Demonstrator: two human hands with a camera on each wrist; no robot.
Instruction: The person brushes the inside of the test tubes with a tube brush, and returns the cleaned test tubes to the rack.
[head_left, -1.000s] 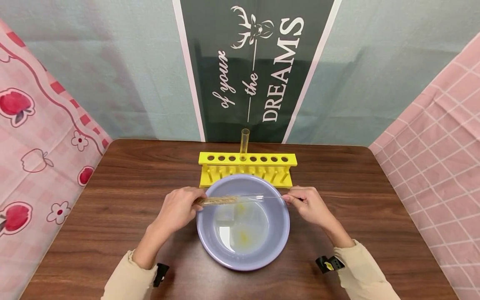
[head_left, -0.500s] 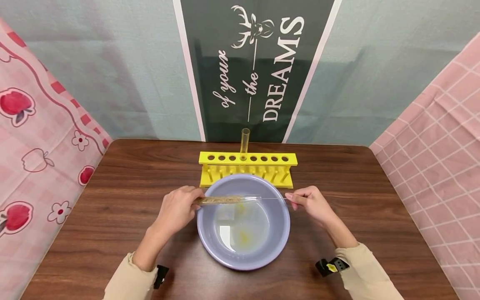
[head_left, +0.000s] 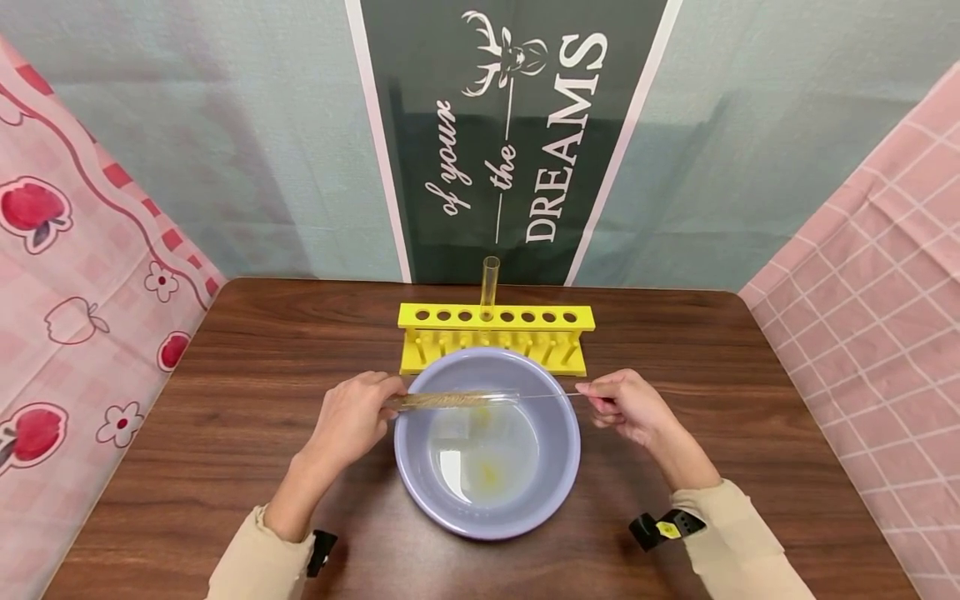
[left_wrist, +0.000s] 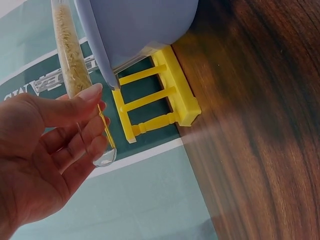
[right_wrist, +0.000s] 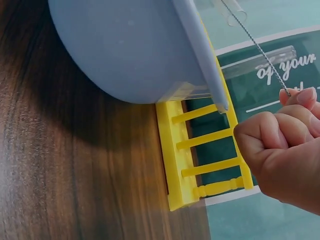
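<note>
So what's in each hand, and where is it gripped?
The left hand holds a glass tube near its rounded end; the right hand pinches a brush by its twisted wire handle.

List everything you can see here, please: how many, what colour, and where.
Held test tube: 1, clear, sideways over the basin
Brush: 1, tan bristles on twisted wire, inside that tube, wire sticking out
Standing test tube: 1, clear, upright in the rack
Rack: 1, yellow, just behind the basin
Basin: 1, lavender, on the table
Liquid: 1 pool, pale with yellowish patches, in the basin
Table: 1, brown wood-grain, underneath
Backdrop: 1, grey-blue with dark panel, behind the table
Pink cloths: 2, pink, at either side
Straps: 2, black, by the sleeves
Sleeves: 2, beige, on the forearms
Left grip: 1, bare, holding the tube
Right grip: 1, bare, pinching the wire
</note>
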